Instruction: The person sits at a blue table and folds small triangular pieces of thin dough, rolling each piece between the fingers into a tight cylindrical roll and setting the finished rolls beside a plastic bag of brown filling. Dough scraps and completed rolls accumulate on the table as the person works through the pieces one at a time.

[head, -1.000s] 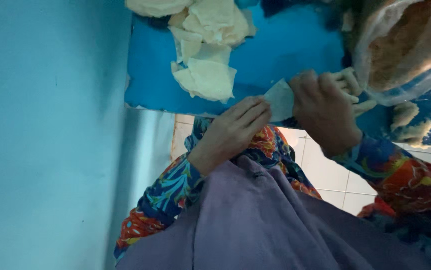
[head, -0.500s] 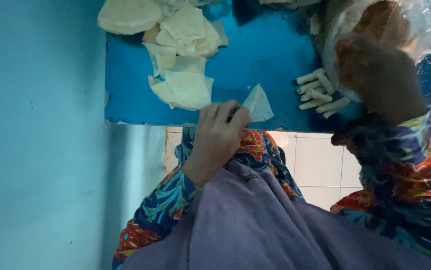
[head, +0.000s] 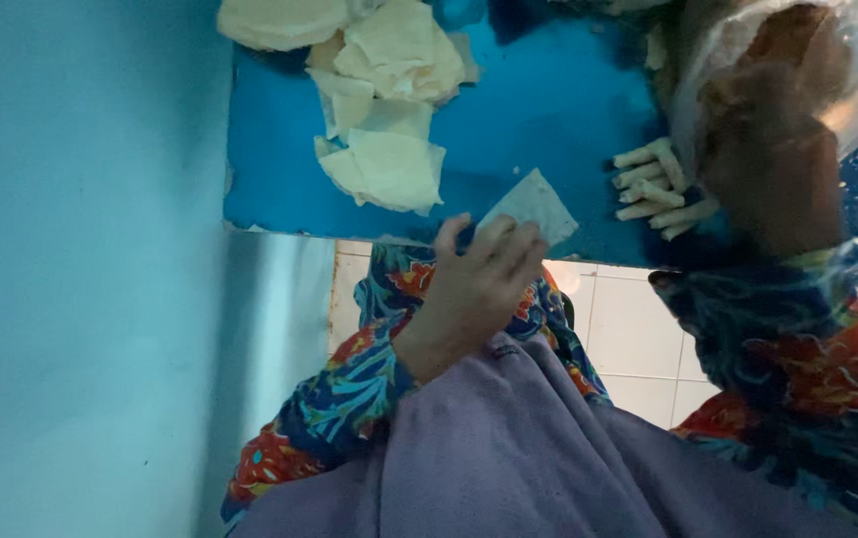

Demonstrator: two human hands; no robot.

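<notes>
Left hand (head: 474, 289) pinches a thin pale wrapper sheet (head: 530, 206) at the near edge of the blue table (head: 548, 110) — grip closed on its corner. Just beyond and to the right, a small row of finished rolls (head: 658, 189) lies done. Right hand (head: 772, 149) reaches into a clear plastic bag (head: 847, 60) of brownish filling; its grip I cannot tell. Farther left, a loose pile of unrolled wrappers (head: 384, 120) waits — plenty left, by the look of it.
</notes>
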